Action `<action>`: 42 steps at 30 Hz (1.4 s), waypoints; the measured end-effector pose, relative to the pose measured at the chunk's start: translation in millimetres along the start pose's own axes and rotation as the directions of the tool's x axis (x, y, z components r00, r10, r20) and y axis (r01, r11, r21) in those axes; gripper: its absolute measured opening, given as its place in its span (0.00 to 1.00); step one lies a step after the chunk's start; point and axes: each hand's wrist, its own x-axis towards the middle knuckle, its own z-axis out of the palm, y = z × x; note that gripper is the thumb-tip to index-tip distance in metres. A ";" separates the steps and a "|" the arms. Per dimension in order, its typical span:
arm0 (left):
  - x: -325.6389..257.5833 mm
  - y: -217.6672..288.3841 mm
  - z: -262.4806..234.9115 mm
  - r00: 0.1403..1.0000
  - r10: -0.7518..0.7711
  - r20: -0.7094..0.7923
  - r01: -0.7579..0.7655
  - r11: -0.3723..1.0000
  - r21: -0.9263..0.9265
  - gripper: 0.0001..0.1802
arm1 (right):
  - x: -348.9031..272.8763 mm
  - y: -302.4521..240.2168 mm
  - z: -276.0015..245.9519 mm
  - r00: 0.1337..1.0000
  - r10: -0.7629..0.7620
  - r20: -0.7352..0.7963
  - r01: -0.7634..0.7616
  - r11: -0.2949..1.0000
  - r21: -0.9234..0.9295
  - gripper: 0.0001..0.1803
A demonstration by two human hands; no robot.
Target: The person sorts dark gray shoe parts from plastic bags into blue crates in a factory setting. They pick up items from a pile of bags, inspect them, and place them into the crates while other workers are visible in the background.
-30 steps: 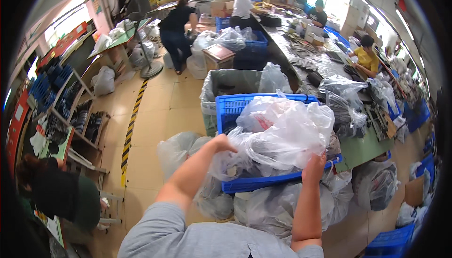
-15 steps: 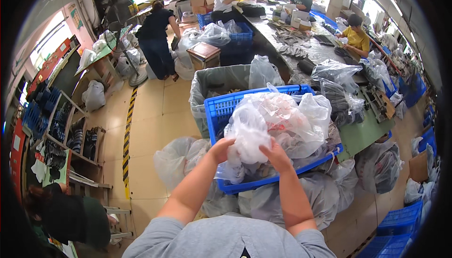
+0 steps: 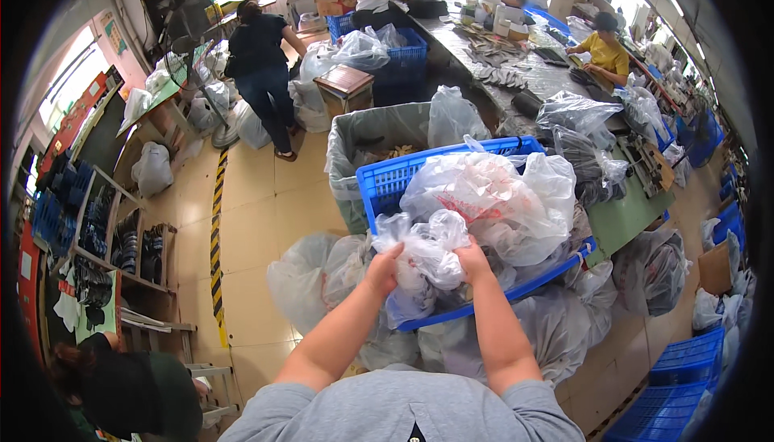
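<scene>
Between my two hands is a crumpled translucent plastic bag (image 3: 431, 240), gathered up over the near left part of a blue plastic crate (image 3: 389, 188). My left hand (image 3: 384, 268) grips the bag's left side, fingers partly hidden behind the plastic. Its right side is pinched by my right hand (image 3: 472, 260), thumb on top. Just beyond, a larger clear plastic bag with red print (image 3: 484, 196) fills most of the crate. What the bags hold cannot be made out. The crate sits tilted on top of full plastic bags.
A lined grey bin (image 3: 345, 148) stands behind the crate. Stuffed clear bags (image 3: 302, 277) crowd the floor around it. A long worktable (image 3: 484, 47) runs away to the back, with people working along it. Another person (image 3: 262, 71) stands at the far left; one (image 3: 137, 385) is at the near left.
The bag between my hands has spread flatter and sits slightly lower, and my hands have shifted a little. At the far left, the standing person has stepped slightly.
</scene>
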 end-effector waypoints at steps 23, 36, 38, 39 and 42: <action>-100.4 -29.4 34.0 0.659 0.643 0.391 -0.661 0.246 0.709 0.13 | 52.3 50.6 84.0 0.985 -0.074 0.154 0.074 0.997 0.008 0.22; -100.8 -26.7 20.9 0.693 0.571 0.440 -0.596 0.110 0.795 0.12 | 48.9 76.0 57.2 0.764 -0.141 0.629 0.644 0.125 -0.754 0.13; -95.6 -4.4 13.9 0.733 0.590 0.337 -0.516 0.160 0.841 0.15 | 48.8 74.8 52.0 0.759 -0.185 0.624 0.651 0.221 -0.726 0.11; -87.1 0.3 2.1 0.694 0.603 0.393 -0.504 0.018 0.863 0.16 | 44.0 72.3 53.0 0.744 -0.206 0.636 0.668 0.266 -0.695 0.10; -88.1 8.1 14.2 0.685 0.556 0.471 -0.512 -0.092 0.854 0.19 | 23.5 61.3 47.5 0.667 -0.328 0.669 0.739 0.400 -0.542 0.08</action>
